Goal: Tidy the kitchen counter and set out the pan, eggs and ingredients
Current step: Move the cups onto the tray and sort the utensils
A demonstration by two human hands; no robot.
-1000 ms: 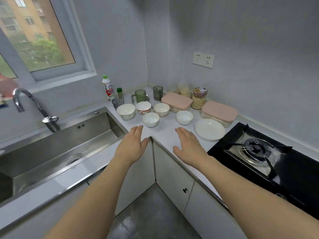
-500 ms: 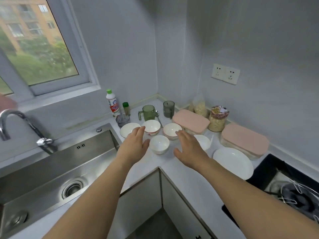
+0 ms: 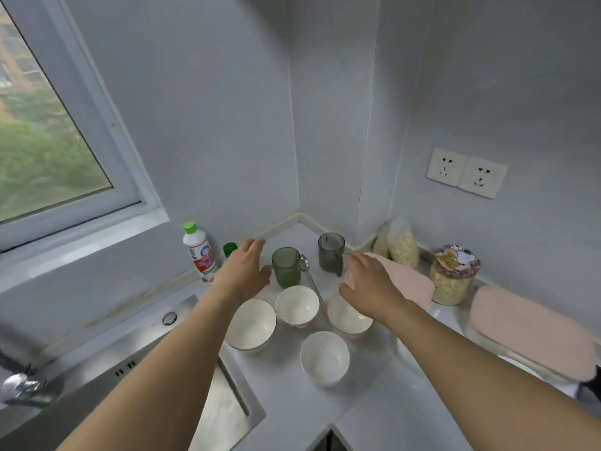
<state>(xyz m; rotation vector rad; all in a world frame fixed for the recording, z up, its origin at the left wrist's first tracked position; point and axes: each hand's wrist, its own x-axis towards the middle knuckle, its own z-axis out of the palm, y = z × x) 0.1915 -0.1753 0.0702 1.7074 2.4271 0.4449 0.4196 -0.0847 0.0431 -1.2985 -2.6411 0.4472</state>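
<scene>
Several white bowls stand on the white counter in the corner: a large bowl, a middle bowl, a pink-rimmed bowl and a near bowl. Behind them are a green mug, a metal spoon and a grey cup. My left hand hovers open, fingers straight, just left of the green mug. My right hand hovers open over the pink-rimmed bowl, near the grey cup. No pan or eggs are in view.
A white bottle with a green cap and a small green-capped jar stand by the wall. Two pink-lidded boxes, a food jar and bagged food line the right wall. The steel sink lies left.
Both hands have reached farther back over the bowls toward the mug and cup. The view has tilted up and moved closer; the stove and plate have left the frame.
</scene>
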